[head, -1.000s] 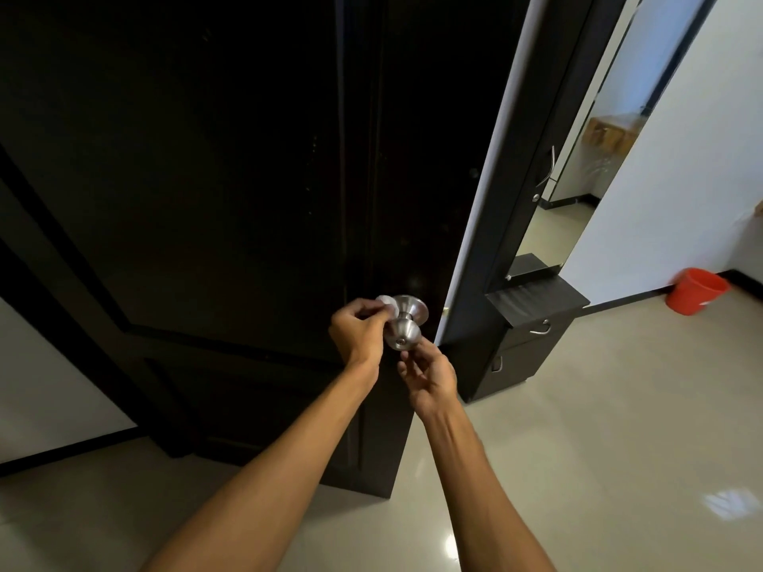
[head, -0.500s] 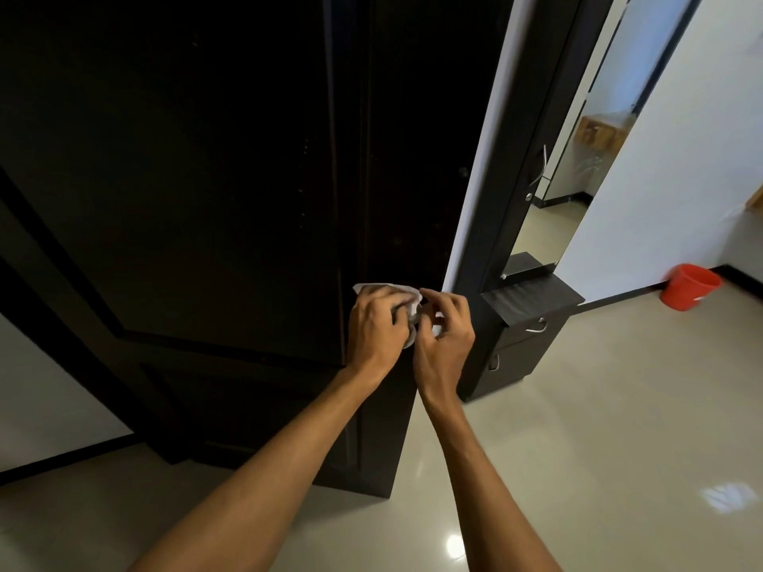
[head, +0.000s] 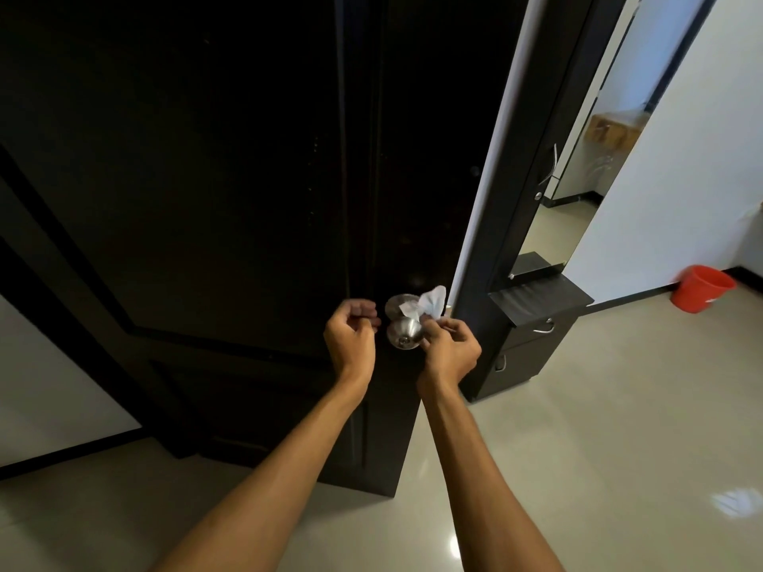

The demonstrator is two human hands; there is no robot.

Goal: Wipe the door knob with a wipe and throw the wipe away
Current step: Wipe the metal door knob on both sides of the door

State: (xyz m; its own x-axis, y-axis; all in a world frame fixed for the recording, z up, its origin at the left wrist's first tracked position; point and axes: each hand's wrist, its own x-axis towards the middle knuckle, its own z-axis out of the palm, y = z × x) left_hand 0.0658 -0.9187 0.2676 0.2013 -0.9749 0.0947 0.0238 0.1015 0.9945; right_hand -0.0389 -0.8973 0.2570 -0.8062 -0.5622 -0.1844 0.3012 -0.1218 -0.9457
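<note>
A round silver door knob [head: 404, 332] sticks out of a dark open door [head: 206, 179]. My right hand [head: 450, 348] is just right of the knob and pinches a crumpled white wipe [head: 429, 304], which stands up against the knob's upper right side. My left hand [head: 351, 338] hovers just left of the knob with fingers curled loosely inward and nothing in it, not touching the knob.
A black drawer unit [head: 532, 340] with a tall mirror panel stands right of the door. An orange bucket [head: 702, 287] sits on the glossy tiled floor by the white wall at the far right. Pale floor spreads out to the right.
Both hands were covering the knob with the wipe; now they have parted. My left hand let go and drew left, my right hand keeps the wipe, and the knob shows again.
</note>
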